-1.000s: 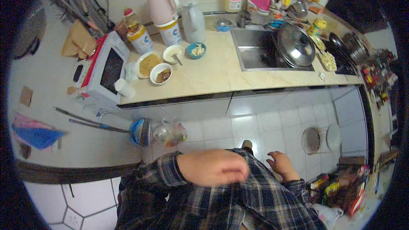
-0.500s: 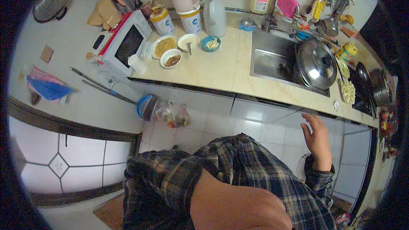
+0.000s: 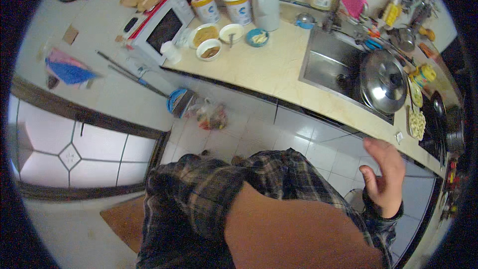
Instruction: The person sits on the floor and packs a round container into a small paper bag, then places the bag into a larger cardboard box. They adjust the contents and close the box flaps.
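My right hand [image 3: 389,179] is open and holds nothing, raised at the right in front of the counter's edge with its fingers up and thumb apart. My left forearm [image 3: 294,229] crosses low in front of my body from a rolled plaid sleeve [image 3: 209,189]. The left hand itself lies beyond the lower edge of the view. Nearest my right hand on the counter [image 3: 284,77] are a small white square item [image 3: 399,136] and a tray of pale pieces [image 3: 416,123].
A steel sink [image 3: 326,62] is partly covered by a large lidded pan [image 3: 383,82]. Several bowls, including a blue one [image 3: 257,38], stand near a microwave [image 3: 162,32]. A plastic bag [image 3: 211,115] and a dustpan [image 3: 179,103] rest on the floor at the left.
The view has shifted, so the counter sits higher. My right hand appears larger and slightly further right, still open. My left forearm reaches further right and its hand has left the view.
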`<control>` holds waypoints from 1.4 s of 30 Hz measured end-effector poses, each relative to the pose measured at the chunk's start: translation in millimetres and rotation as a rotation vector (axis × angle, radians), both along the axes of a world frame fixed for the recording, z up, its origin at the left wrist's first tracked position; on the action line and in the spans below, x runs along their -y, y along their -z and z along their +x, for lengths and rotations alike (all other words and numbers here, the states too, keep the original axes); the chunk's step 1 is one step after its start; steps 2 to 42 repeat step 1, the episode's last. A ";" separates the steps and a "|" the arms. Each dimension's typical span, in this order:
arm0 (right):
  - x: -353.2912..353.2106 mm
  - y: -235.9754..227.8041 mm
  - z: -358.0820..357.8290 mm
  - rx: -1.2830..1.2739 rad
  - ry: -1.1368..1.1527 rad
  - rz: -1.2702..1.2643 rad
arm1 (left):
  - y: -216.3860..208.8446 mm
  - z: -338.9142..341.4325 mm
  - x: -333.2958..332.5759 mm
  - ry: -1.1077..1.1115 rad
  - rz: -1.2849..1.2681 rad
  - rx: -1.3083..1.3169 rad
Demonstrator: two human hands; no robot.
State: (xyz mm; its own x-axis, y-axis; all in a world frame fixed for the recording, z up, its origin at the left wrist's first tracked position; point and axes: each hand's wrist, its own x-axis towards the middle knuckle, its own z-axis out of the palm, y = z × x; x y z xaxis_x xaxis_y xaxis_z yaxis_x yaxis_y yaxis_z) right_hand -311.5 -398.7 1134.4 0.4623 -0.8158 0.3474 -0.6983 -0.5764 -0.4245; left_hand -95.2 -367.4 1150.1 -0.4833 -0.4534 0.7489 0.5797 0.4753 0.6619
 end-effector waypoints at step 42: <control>0.3 -9.8 -9.5 -0.049 -0.009 -0.137 | -2.3 8.2 11.5 0.056 0.002 0.091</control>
